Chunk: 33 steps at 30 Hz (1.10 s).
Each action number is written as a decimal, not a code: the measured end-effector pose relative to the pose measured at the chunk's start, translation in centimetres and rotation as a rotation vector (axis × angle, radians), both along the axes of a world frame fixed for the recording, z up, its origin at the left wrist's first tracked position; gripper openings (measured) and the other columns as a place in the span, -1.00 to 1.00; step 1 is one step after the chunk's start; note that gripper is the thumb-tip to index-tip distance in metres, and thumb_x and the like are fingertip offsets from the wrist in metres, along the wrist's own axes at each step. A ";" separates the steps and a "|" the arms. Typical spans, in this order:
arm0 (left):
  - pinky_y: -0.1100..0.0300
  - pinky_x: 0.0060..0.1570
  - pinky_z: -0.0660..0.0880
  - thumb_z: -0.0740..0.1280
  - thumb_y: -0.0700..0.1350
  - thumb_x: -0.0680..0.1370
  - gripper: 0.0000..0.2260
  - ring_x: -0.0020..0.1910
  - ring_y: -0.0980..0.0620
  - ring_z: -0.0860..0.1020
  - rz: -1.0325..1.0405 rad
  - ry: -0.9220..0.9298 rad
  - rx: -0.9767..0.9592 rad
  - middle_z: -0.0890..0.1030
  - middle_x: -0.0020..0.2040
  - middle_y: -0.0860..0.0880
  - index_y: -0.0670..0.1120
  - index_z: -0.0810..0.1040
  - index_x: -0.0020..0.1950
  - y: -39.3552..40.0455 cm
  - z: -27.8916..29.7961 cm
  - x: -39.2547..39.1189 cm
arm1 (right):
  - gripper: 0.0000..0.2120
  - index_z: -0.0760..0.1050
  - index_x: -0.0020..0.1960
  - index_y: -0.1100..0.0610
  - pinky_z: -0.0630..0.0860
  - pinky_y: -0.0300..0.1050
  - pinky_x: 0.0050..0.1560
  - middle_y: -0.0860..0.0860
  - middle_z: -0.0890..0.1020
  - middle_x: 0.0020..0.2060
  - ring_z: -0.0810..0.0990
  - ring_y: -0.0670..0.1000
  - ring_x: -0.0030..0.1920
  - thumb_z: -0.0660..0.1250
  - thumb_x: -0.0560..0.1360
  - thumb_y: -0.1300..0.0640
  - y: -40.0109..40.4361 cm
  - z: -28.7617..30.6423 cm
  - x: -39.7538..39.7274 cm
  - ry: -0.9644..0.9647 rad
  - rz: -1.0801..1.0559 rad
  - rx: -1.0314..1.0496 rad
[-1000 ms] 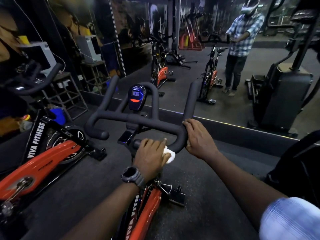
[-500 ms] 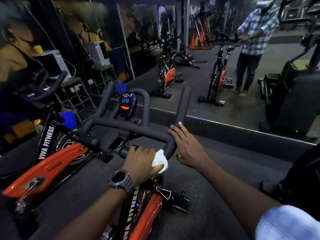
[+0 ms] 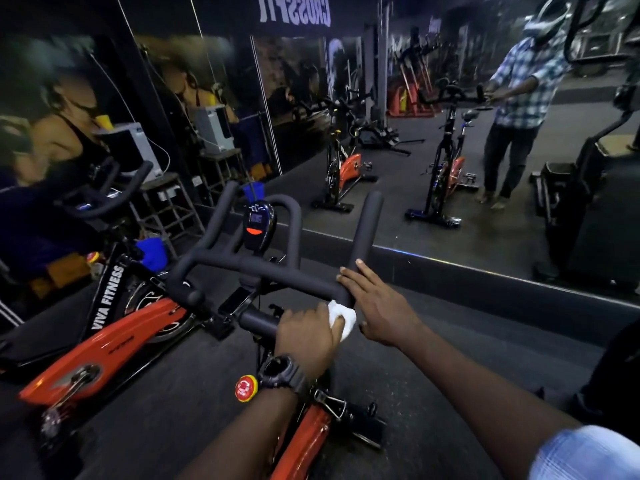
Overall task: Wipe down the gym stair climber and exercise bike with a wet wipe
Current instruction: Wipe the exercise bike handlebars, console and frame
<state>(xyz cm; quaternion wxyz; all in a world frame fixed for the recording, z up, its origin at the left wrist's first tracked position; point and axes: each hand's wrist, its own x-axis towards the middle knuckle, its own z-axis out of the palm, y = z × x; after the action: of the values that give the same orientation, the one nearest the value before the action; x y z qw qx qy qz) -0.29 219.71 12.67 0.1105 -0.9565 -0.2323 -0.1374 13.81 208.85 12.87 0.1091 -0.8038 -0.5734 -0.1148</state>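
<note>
The crumpled white wet wipe [image 3: 341,318] is pinched in the curled fingers of the left hand [image 3: 308,337] and pressed against the near bend of the matte black foam-covered handlebar [image 3: 277,268] of the orange-framed exercise bike [image 3: 304,441]. The right hand [image 3: 377,303] rests on the right bend of the bar, fingers straight and slightly spread, holding nothing. Judgement: the step in hand is wiping the handlebar grips. To do it well, the wipe should wrap round the bar rather than skim its top, travelling along each bend and up the upright right horn [image 3: 369,230], with the right hand moved off any section not yet cleaned. The small black console with the orange button [image 3: 258,223] warrants a lighter pass (moisture near the display is a risk). The dark stair climber [image 3: 571,202] appears only in the mirror, well apart.
</note>
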 end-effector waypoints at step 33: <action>-0.05 0.47 0.16 0.16 -0.05 0.52 -0.47 0.35 -0.10 0.38 -0.439 -0.065 -0.062 0.44 0.37 -0.11 -0.18 0.31 0.48 11.2 4.3 5.5 | -0.12 0.07 0.59 0.06 0.33 -0.05 0.45 -0.15 0.10 0.58 -0.10 -0.13 0.58 0.38 0.37 0.29 1.0 -0.6 -2.3 0.296 -0.173 0.182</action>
<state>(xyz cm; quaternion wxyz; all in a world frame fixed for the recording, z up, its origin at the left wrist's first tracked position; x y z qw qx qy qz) 5.23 230.90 16.98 0.0410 -0.9822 -0.0260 -0.1816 11.50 209.84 12.25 0.2543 -0.8450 -0.4672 -0.0554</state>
